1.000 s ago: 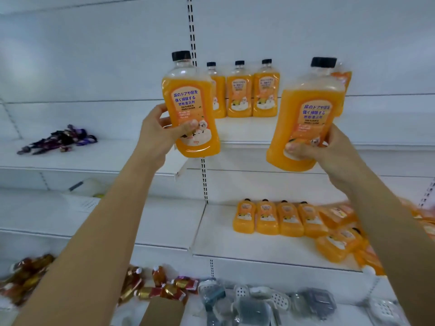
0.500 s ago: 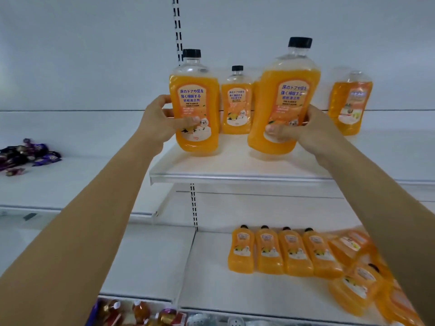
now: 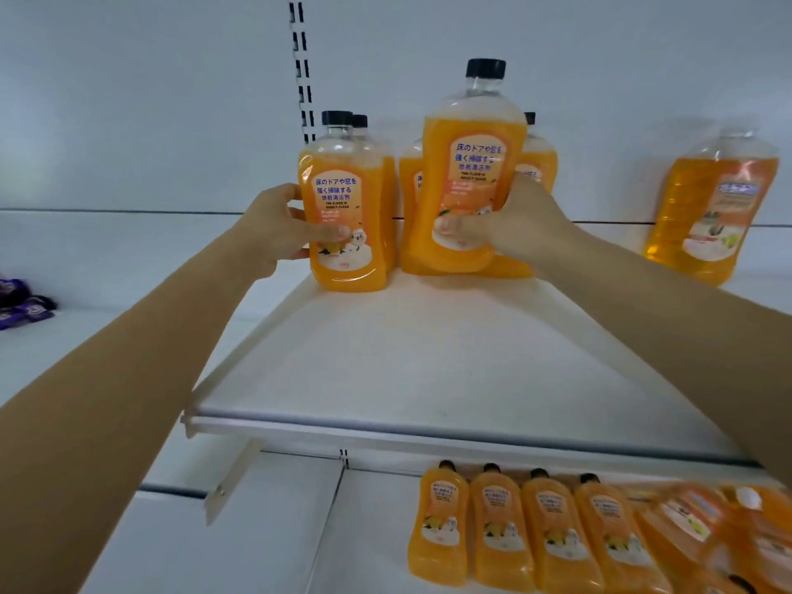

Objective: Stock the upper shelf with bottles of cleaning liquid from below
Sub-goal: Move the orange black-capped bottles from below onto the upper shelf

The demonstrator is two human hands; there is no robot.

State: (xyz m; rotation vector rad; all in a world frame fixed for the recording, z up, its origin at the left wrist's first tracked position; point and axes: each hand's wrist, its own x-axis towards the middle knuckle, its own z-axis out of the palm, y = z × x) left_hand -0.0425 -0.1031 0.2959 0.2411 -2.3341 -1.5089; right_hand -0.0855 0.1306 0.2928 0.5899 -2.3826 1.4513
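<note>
My left hand [image 3: 278, 231] grips an orange bottle of cleaning liquid [image 3: 345, 220] with a black cap, standing upright on the upper shelf [image 3: 428, 358]. In my right hand [image 3: 510, 227] is a second, identical bottle [image 3: 467, 173], held slightly above the shelf in front of the bottles at the back. Behind them stand three more orange bottles, partly hidden. A further bottle [image 3: 715, 207] stands alone at the right. On the lower shelf, several bottles [image 3: 531, 533] lie on their backs in a row.
The upper shelf's front rail [image 3: 385, 430] runs across the middle of the view. Purple packets [image 3: 21, 308] lie on the shelf to the left. A slotted upright [image 3: 302, 70] runs up the white back wall.
Both hands have carried their bottles up and onto the upper shelf, toward the back row. The left bottle now stands on the shelf; my view has moved closer.
</note>
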